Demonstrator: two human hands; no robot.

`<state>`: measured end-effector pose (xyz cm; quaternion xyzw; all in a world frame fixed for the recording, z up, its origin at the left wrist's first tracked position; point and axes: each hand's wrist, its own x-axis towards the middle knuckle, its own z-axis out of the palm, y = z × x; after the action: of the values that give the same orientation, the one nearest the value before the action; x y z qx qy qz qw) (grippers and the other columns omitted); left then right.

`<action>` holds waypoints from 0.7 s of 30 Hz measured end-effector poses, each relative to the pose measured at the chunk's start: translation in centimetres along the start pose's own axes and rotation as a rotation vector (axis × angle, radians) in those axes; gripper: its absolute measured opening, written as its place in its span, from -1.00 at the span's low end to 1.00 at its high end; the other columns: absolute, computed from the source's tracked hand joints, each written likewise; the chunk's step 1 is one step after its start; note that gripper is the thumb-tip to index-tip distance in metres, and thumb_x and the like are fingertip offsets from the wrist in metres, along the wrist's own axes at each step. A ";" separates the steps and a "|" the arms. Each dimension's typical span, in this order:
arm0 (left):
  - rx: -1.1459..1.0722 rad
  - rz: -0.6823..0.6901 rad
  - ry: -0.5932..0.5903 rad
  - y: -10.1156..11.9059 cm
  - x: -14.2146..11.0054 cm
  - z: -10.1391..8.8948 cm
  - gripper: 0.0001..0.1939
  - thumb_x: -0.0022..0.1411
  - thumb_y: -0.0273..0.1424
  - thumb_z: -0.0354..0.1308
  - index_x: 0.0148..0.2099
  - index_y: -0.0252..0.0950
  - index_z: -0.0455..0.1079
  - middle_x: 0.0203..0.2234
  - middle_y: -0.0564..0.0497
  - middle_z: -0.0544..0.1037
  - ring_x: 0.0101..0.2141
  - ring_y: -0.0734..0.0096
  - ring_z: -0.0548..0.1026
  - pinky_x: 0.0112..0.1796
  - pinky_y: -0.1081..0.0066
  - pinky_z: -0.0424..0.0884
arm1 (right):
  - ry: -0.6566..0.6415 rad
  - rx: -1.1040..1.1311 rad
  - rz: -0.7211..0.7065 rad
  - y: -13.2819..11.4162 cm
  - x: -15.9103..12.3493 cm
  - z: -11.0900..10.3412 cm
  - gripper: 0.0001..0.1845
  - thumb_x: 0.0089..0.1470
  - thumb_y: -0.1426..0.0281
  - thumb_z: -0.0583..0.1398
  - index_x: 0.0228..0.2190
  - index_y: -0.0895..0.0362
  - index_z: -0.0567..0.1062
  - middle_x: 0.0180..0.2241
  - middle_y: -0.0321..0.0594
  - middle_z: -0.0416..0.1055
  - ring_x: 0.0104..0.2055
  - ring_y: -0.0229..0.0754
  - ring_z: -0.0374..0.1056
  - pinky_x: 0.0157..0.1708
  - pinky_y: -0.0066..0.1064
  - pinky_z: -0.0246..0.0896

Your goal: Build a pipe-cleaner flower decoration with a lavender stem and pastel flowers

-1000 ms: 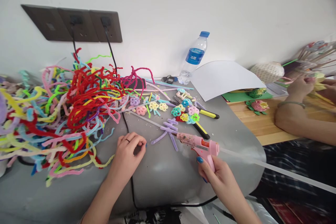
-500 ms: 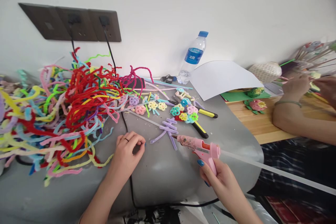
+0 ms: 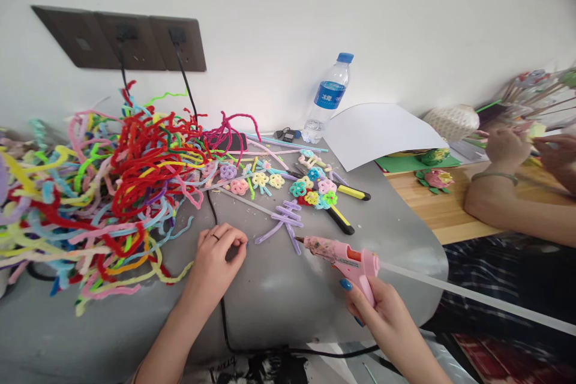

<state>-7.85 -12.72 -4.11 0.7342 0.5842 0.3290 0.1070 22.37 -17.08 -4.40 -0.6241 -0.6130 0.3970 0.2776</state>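
Observation:
My right hand [image 3: 375,309] grips the handle of a pink hot glue gun [image 3: 344,255]. A long clear glue stick [image 3: 472,294] runs out of its back end to the right. The gun's nozzle points left, close beside a bundle of purple pipe cleaners [image 3: 286,222] lying crossed on the grey table. My left hand [image 3: 222,255] rests on the table left of that bundle, its fingers curled and the thumb tip against the forefinger. Nothing shows in it. Behind the gun lies a cluster of pipe-cleaner flowers [image 3: 315,189].
A heap of coloured pipe cleaners [image 3: 144,168] covers the left side. Two yellow-and-black utility knives [image 3: 339,220] lie past the gun. A water bottle [image 3: 330,96] and white paper [image 3: 382,135] are by the wall. A black cord [image 3: 225,324] crosses the table. At right, another person's hands [image 3: 508,147] work.
The glue gun has lowered slightly, its nozzle drawing a little away from the purple pipe cleaners. My left hand keeps its curled shape. The whole view has shifted slightly.

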 end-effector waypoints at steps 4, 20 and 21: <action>0.008 0.001 -0.007 0.0 0.0 0.0 -0.82 0.24 -0.57 0.04 -0.32 -0.18 0.36 -0.44 0.13 0.52 -0.37 0.37 0.51 -0.16 0.32 0.24 | 0.007 -0.004 -0.005 0.2 -0.3 -0.2 -0.35 0.26 -0.14 0.04 -0.66 0.03 0.14 -0.71 -0.37 0.09 -0.62 -0.29 -0.05 -0.61 -0.43 -0.09; 0.001 0.008 -0.001 -0.2 -0.1 0.0 -0.83 0.26 -0.57 0.05 -0.31 -0.19 0.36 -0.43 0.13 0.50 -0.36 0.37 0.51 -0.15 0.32 0.21 | -0.006 -0.003 0.013 0.8 -1.3 -0.6 -0.39 0.24 -0.12 0.07 -0.63 0.03 0.17 -0.69 -0.40 0.04 -0.61 -0.29 -0.10 -0.61 -0.41 -0.16; 0.000 0.007 0.000 -0.2 -0.1 0.0 -0.83 0.26 -0.56 0.05 -0.31 -0.19 0.36 -0.43 0.13 0.50 -0.36 0.37 0.51 -0.15 0.32 0.21 | -0.006 -0.007 0.012 0.8 -1.3 -0.7 -0.39 0.25 -0.12 0.06 -0.63 0.04 0.17 -0.68 -0.40 0.04 -0.61 -0.29 -0.11 -0.61 -0.41 -0.16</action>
<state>-7.98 -12.71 -4.25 0.7363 0.5816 0.3294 0.1057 23.45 -18.35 -4.50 -0.6275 -0.6116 0.3982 0.2713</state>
